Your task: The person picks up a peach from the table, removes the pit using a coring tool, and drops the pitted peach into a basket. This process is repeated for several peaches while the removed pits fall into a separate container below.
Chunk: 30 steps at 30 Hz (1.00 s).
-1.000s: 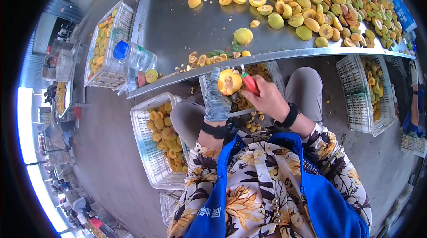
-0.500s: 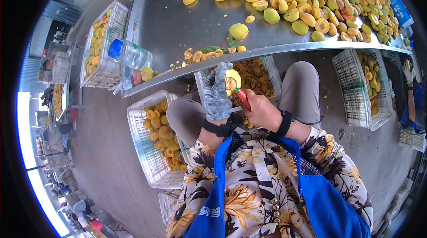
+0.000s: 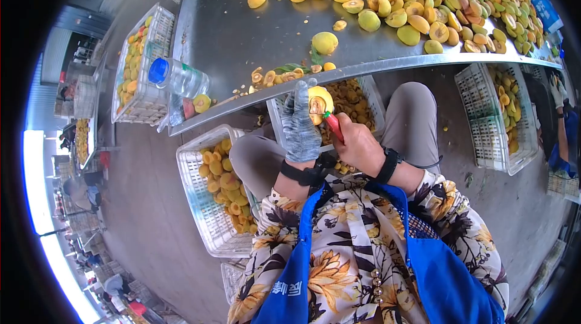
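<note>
My left hand (image 3: pixel 301 130), in a grey glove, holds a yellow peach half (image 3: pixel 323 95) at the table edge, cut face turned toward my right. Brown pit or flesh shows in its middle. My bare right hand (image 3: pixel 362 151) is closed round the red handle of a small pitting tool (image 3: pixel 333 125) with a green collar. The tool's tip meets the fruit, and its working end is hidden there. Below the hands, a white crate (image 3: pixel 377 106) holds pits and scraps. By my left knee, another white crate (image 3: pixel 200 203) contains yellow peach halves.
The metal table (image 3: pixel 242 39) carries a large heap of peach halves (image 3: pixel 436 3) at the right. A plastic bottle (image 3: pixel 184 77) lies near its left corner. Fruit-filled crates stand left (image 3: pixel 154 45) and right (image 3: pixel 478 103). Another person's gloved hand (image 3: pixel 557 92) appears far right.
The peach half has turned slightly in my left hand, showing more of its hollow. My left fingers are straighter, and the tool has shifted a little right and down.
</note>
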Motion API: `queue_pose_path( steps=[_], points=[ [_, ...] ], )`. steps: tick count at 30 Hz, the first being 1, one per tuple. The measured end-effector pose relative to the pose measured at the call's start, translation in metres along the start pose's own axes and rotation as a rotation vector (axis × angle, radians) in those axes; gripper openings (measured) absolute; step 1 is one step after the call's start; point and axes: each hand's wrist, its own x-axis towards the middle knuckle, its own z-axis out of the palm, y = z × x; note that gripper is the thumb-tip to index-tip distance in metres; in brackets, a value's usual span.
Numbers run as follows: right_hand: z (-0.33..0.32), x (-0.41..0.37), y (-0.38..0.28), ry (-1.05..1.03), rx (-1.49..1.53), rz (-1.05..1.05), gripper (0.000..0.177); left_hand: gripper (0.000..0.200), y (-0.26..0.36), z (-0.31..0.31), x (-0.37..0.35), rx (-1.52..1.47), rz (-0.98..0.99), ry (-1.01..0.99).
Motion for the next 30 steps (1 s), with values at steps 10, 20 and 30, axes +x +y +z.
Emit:
queue_pose_path(
  steps=[10, 20, 30],
  points=[
    [-0.003, -0.005, 0.002, -0.141, -0.003, -0.014, 0.023, 0.022, 0.017, -0.004, 0.006, 0.109, -0.078, -0.106],
    [-0.019, 0.006, 0.001, -0.922, 0.243, -0.495, 0.020, 0.037, 0.027, -0.007, 0.024, 0.084, -0.455, -0.186],
    [-0.025, 0.045, 0.003, -0.027, 0.269, -0.081, 0.042, 0.060, 0.026, -0.005, 0.039, 0.229, -0.374, -0.322]
  ],
)
